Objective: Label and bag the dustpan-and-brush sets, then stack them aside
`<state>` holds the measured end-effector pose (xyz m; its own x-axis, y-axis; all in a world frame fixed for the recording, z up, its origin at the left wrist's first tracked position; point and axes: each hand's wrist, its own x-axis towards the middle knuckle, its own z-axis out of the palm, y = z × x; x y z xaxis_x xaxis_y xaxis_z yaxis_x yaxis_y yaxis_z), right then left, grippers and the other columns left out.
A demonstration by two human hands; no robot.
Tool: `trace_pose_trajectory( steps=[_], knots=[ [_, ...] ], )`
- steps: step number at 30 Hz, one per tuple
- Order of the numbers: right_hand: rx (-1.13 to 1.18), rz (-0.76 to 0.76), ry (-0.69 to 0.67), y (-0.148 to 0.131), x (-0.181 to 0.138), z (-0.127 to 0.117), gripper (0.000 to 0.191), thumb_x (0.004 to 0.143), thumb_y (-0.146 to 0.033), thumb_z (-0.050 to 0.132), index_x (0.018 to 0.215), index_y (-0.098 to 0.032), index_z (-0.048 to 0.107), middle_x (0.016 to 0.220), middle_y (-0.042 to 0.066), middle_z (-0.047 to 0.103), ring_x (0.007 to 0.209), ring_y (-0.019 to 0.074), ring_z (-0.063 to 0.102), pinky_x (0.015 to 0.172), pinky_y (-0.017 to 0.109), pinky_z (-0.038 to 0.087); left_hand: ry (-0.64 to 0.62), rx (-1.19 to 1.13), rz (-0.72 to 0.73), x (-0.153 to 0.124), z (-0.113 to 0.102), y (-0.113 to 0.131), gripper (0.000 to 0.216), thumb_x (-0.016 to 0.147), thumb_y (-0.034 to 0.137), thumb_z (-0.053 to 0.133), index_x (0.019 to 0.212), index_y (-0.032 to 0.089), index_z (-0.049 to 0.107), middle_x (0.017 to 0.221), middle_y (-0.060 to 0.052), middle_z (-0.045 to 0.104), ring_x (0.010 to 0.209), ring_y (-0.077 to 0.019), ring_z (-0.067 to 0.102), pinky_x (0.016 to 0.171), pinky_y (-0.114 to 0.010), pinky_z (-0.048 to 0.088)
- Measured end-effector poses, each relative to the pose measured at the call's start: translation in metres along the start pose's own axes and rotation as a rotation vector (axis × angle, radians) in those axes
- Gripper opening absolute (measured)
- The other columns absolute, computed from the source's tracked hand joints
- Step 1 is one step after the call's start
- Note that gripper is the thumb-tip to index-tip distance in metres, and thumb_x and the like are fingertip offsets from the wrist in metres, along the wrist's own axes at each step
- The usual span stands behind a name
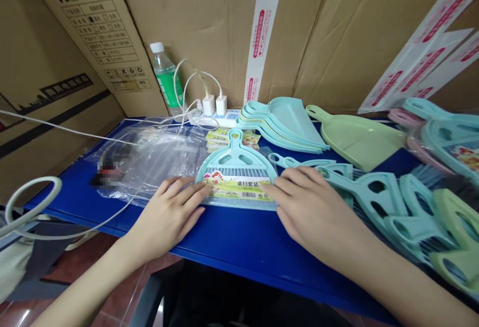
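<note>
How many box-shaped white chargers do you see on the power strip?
2: the left charger, nearer the bottle, and the right charger beside it, both on the power strip.

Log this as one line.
dustpan set: flat on blue table; left hand: on its left side; right hand: on its right side; stacked dustpans: behind right

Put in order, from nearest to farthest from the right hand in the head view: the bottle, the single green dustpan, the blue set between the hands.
1. Blue set: touching the right hand.
2. Single green dustpan: behind, to the right.
3. Bottle: far back, left.
</note>
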<state>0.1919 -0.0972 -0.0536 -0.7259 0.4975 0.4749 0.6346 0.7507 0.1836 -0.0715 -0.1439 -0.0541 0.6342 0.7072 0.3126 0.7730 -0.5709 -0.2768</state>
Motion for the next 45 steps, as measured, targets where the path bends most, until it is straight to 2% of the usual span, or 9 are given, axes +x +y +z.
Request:
trace_pose_trajectory(
  steps=[3,6,14,17,21,28,32,40,45],
  knots=[
    [-0.013,-0.053,0.020,-0.005,0.001,0.006,0.023,0.080,-0.005,0.052,0.089,-0.015,0.071,0.080,0.005,0.069,0.080,0.0223,0.055,0.079,0.034,0.035,0.005,0.018,0.014,0.009,0.002,0.002,0.035,0.102,0.029,0.036,0.122,0.018,0.062,0.111,-0.008,0.070,0.104,-0.0270,0.060,0.083,-0.039,0.046],
    [-0.001,-0.085,0.005,-0.011,0.002,0.010,0.025,0.085,-0.006,0.049,0.095,-0.015,0.070,0.083,0.006,0.069,0.083,0.0219,0.055,0.079,0.035,0.037,0.018,0.051,0.020,0.017,0.002,0.007,0.034,0.100,0.033,0.040,0.116,0.016,0.066,0.106,-0.010,0.070,0.101,-0.0278,0.060,0.081,-0.039,0.046],
    [-0.001,-0.146,0.012,-0.022,0.000,0.020,0.035,0.091,-0.006,0.037,0.110,-0.008,0.067,0.093,0.010,0.070,0.085,0.0223,0.058,0.081,0.037,0.043,0.052,0.050,0.079,0.026,0.011,0.034,0.039,0.101,0.035,0.041,0.120,0.009,0.063,0.116,-0.011,0.070,0.106,-0.0245,0.060,0.089,-0.036,0.044],
    [-0.006,-0.141,-0.003,-0.023,-0.001,0.022,0.035,0.090,-0.005,0.037,0.106,-0.007,0.068,0.092,0.012,0.071,0.083,0.0226,0.059,0.080,0.038,0.044,0.040,0.077,0.076,0.027,0.014,0.038,0.040,0.102,0.036,0.039,0.121,0.010,0.063,0.121,-0.011,0.068,0.111,-0.0239,0.059,0.091,-0.036,0.044],
    [0.063,-0.078,0.006,-0.022,-0.001,0.020,0.028,0.084,-0.004,0.047,0.098,-0.010,0.071,0.091,0.008,0.072,0.081,0.0204,0.061,0.076,0.033,0.044,0.040,0.089,0.060,0.026,0.011,0.037,0.038,0.102,0.033,0.039,0.121,0.011,0.063,0.123,-0.008,0.068,0.110,-0.0239,0.059,0.089,-0.036,0.044],
    [0.079,0.029,-0.008,-0.016,-0.002,0.011,0.022,0.079,-0.005,0.056,0.085,-0.017,0.073,0.089,0.003,0.075,0.076,0.0161,0.065,0.090,0.034,0.041,-0.014,0.099,0.028,0.016,0.001,0.023,0.029,0.098,0.029,0.049,0.118,0.015,0.065,0.119,-0.005,0.070,0.102,-0.0252,0.061,0.081,-0.038,0.044],
    [0.059,0.077,-0.041,-0.014,-0.003,0.009,0.022,0.078,-0.006,0.054,0.078,-0.019,0.072,0.087,0.003,0.076,0.069,0.0154,0.065,0.088,0.035,0.039,-0.005,0.127,0.001,0.011,-0.001,0.018,0.026,0.098,0.027,0.048,0.114,0.017,0.067,0.112,-0.004,0.073,0.095,-0.0254,0.061,0.076,-0.039,0.044],
    [0.140,0.130,-0.016,-0.009,-0.003,0.004,0.024,0.079,-0.005,0.052,0.074,-0.019,0.071,0.076,-0.001,0.074,0.061,0.0144,0.062,0.079,0.034,0.037,0.002,0.165,-0.032,0.005,-0.006,0.007,0.030,0.099,0.025,0.041,0.108,0.018,0.069,0.106,-0.004,0.075,0.075,-0.0235,0.058,0.063,-0.037,0.043],
    [0.171,0.125,-0.044,-0.007,-0.003,0.003,0.023,0.077,-0.004,0.054,0.074,-0.020,0.071,0.077,-0.001,0.074,0.063,0.0143,0.062,0.076,0.033,0.036,0.002,0.133,-0.029,0.003,-0.005,0.007,0.042,0.103,0.026,0.029,0.110,0.012,0.067,0.097,-0.009,0.076,0.071,-0.0216,0.063,0.061,-0.035,0.049]
  ],
)
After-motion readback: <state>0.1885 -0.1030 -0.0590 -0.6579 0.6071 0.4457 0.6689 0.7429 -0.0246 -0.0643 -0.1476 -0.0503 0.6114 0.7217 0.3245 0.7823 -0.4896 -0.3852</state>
